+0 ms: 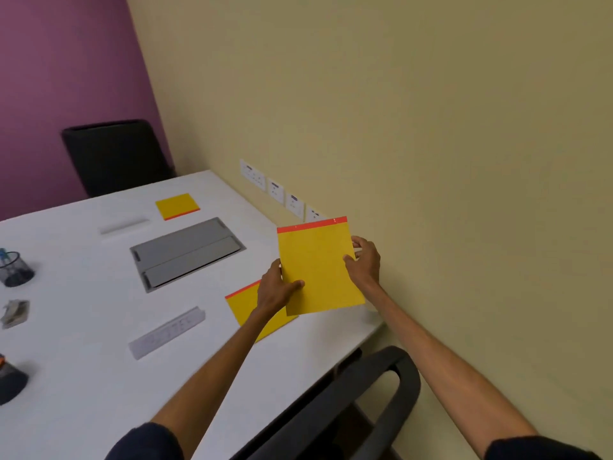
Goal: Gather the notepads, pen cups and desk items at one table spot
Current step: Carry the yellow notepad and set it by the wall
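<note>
Notepad [318,263]: lifted above table [83,327]; I see both hands holding it.
Left hand [277,288]: thumb pinches its left edge.
Right hand [363,260]: fingers curl round its right edge.
Second notepad [239,306]: flat, beneath left wrist.

I hold a yellow notepad [318,267] with a red top strip between both hands, raised over the edge of the white table [83,327]. My left hand [277,288] pinches its left edge with the thumb on the face, and my right hand [365,260] grips its right edge. A second notepad [243,305] lies flat under my left hand. Beyond my hands, a third notepad [177,206] lies past a grey cable hatch [187,252]. Left of my left forearm lies a white power strip [167,332], and far to the left stands a mesh pen cup [15,268].
</note>
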Motion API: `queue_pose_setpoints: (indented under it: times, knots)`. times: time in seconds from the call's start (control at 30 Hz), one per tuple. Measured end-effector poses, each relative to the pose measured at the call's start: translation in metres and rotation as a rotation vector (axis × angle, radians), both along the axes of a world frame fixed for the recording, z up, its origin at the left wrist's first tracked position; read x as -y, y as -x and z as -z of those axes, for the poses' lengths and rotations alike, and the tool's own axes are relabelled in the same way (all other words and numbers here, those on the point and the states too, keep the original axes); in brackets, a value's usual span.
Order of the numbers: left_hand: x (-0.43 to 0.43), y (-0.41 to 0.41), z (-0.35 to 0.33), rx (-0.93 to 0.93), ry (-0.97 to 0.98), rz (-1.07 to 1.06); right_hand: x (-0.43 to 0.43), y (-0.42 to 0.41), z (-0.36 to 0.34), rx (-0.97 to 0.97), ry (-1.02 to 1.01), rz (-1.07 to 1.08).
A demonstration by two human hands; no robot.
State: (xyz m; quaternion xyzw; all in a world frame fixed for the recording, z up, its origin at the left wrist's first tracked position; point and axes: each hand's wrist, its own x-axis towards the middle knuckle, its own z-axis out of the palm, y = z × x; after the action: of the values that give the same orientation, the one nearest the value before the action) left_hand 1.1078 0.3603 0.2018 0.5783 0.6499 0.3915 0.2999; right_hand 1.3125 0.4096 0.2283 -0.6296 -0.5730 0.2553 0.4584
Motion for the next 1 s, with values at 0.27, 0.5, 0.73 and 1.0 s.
queue_pose_setpoints:
  times: [0.27, 0.5, 0.73, 1.0]
  knots:
    - [-0.058, 0.016, 0.049, 0.09, 0.096, -0.211, -0.104, 0.033, 0.054, 0.043, 0.146, -0.227]
    - [-0.112, 0.002, 0.094, 0.078, 0.193, -0.306, -0.17, 0.034, 0.105, 0.104, 0.221, -0.338]
    - [-0.187, -0.031, 0.146, 0.053, 0.351, -0.447, -0.257, 0.029, 0.178, 0.298, 0.424, -0.537]
    - [-0.245, -0.031, 0.174, -0.163, 0.604, -0.325, -0.304, 0.062, 0.21, 0.458, 0.502, -0.543]
